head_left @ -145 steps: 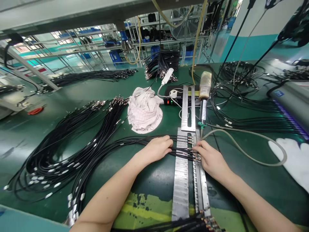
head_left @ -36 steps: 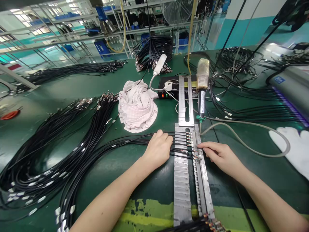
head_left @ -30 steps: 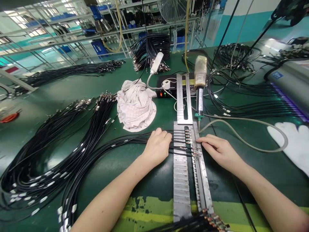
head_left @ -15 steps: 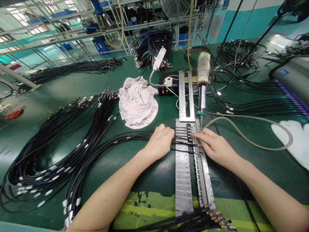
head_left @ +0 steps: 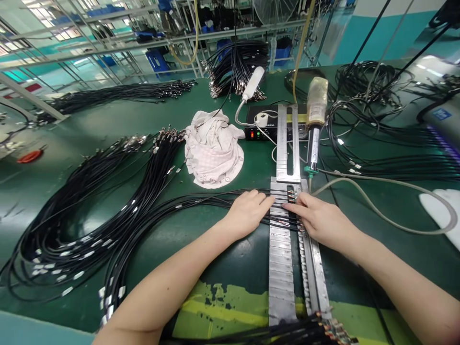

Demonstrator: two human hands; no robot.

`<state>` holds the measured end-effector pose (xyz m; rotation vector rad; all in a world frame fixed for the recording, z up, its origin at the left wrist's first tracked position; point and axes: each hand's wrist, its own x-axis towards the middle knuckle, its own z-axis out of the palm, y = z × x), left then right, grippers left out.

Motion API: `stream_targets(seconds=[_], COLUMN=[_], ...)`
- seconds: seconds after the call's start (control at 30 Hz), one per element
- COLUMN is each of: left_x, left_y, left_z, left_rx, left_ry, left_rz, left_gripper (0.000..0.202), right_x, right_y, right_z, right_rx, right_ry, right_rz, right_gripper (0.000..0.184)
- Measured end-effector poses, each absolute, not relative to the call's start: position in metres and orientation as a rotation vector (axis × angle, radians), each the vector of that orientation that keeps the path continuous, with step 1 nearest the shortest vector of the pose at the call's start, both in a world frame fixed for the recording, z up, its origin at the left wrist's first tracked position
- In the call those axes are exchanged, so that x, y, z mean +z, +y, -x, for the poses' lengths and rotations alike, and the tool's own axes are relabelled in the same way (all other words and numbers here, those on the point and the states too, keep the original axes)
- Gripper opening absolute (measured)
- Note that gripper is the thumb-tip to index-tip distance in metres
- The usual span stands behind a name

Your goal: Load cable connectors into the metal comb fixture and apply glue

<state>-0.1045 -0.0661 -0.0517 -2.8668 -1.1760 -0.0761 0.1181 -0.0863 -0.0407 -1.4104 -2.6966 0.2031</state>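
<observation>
Several thin black cables [head_left: 212, 197] run from the left across a slotted metal fixture [head_left: 281, 268], their stripped, copper-coloured ends lying at its right side. My left hand [head_left: 249, 213] is closed over the cables just left of the fixture, its fingertips reaching the metal edge. From the other side, my right hand [head_left: 323, 218] stretches its index finger over the fixture onto a cable; the other fingers bend beside the cable ends and partly hide them. Just behind that hand, a dispensing syringe [head_left: 314, 148] with a green tip stands upright, tip down.
A crumpled pale cloth [head_left: 214, 153] lies left of a black controller box [head_left: 253, 134] with lit switches. A large cable bundle [head_left: 89, 201] covers the left of the table. More cables [head_left: 287, 333] lie at the front edge. A grey hose [head_left: 388, 211] loops right, near a white glove [head_left: 442, 206].
The view has shifted, so the bench appears farther right. My left fingers have straightened somewhat toward the fixture. My right index finger now reaches farther left over the cables.
</observation>
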Motion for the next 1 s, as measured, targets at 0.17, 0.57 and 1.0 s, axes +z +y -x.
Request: stream_targets(seconds=[0.17,0.57,1.0], left_x=[-0.059,-0.054,-0.058], left_y=[-0.068,-0.088,-0.084], left_z=[0.110,0.102,0.112], left_rx=[-0.172,-0.218,-0.327], left_ry=[-1.057,-1.004,-1.125], left_rz=[2.825,2.711,2.724], left_gripper=[0.033,0.022,0.016], right_x=[-0.043,-0.038,-0.050], right_y=[-0.088,-0.095,-0.095], right_z=[-0.117,-0.093,-0.127], right_rx=[-0.007,-0.390,0.246], right_ry=[-2.800,-2.911,-2.429], right_rz=[1.362,1.160,1.420], right_gripper=[0.049,0.021,0.040])
